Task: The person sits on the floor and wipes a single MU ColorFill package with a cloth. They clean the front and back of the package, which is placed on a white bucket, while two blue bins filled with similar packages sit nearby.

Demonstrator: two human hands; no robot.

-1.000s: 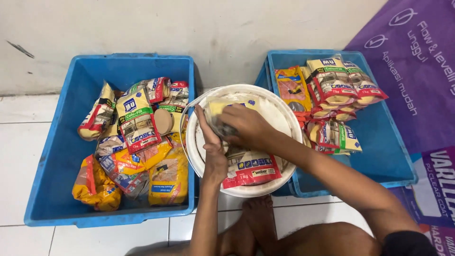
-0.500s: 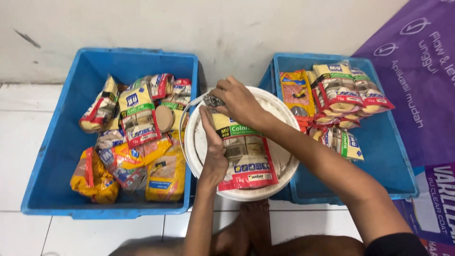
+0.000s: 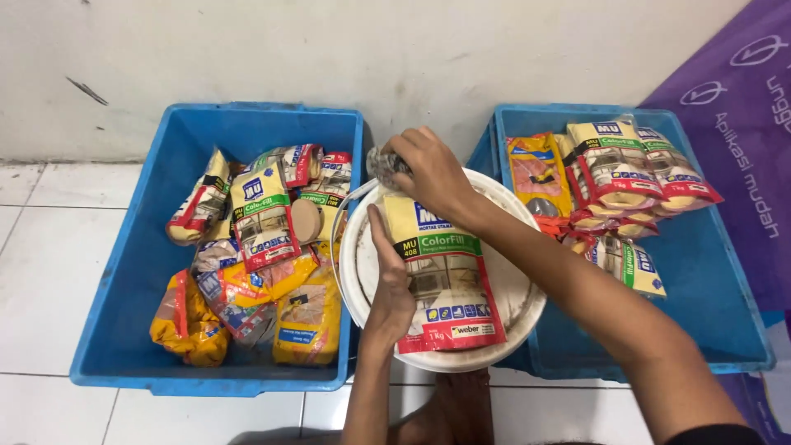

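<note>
Over the white bucket [image 3: 356, 272], left hand [image 3: 389, 284] flat against pouch [image 3: 441, 276], right hand [image 3: 428, 173] fisted round a crumpled rag [image 3: 381, 165]

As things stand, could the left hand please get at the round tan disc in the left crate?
Probably yes. The left hand steadies the packet on the white bucket, and the round tan disc lies uncovered atop the packets in the left crate, just beside that hand. It would have to let go first.

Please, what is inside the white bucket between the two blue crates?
Across the white bucket lies one packet, steadied by the left hand. The right hand pinches a grey cloth above its top. The bucket's bottom is covered by the packet.
</note>
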